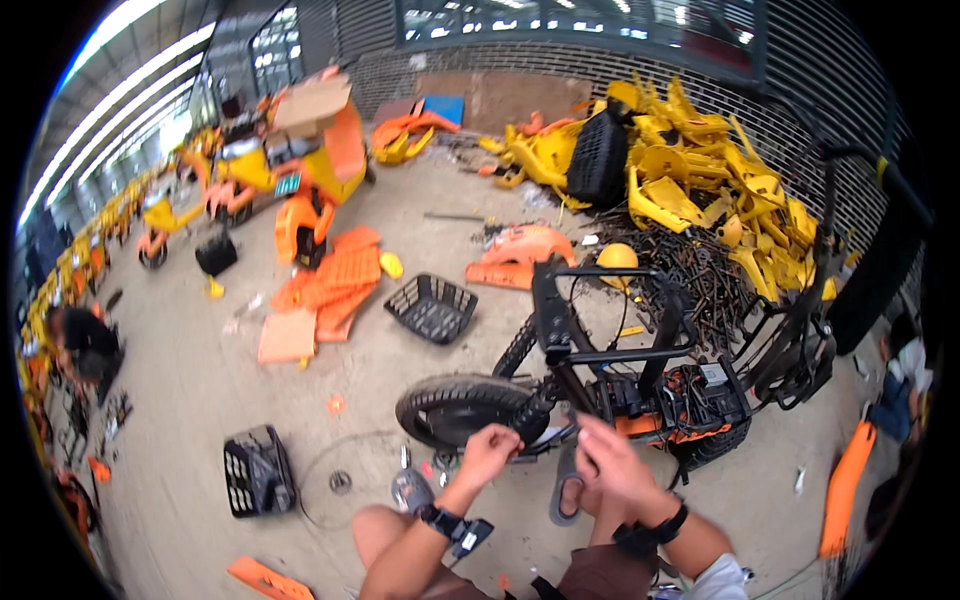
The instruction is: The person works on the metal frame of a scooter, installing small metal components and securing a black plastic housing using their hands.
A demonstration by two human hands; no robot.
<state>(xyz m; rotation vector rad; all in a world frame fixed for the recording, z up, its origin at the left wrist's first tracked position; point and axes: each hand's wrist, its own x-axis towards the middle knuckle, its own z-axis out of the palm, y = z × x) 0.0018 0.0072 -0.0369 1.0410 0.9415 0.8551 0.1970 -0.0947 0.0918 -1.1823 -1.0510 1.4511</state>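
In front of me a stripped black scooter frame (pixel 625 355) leans over, its bodywork off. A wheel with a black tyre (pixel 425 412) lies toward the left, and exposed wiring (pixel 690 395) fills the body on the right. My left hand (pixel 488 455) is just below the wheel's hub, fingers pinched together; whatever they hold is hidden. Close to the frame's lower edge, my right hand (pixel 615 465) is slightly blurred, its fingers curled together. A small dark piece shows at its fingertips, too unclear to name.
Black plastic baskets (pixel 432 308) and orange panels (pixel 335 285) lie on the concrete floor. A heap of yellow shells (pixel 690 170) and dark metal parts (pixel 690 270) stands by the brick wall. Orange-yellow scooters (pixel 300 180) line the left, where a person (pixel 88 345) crouches.
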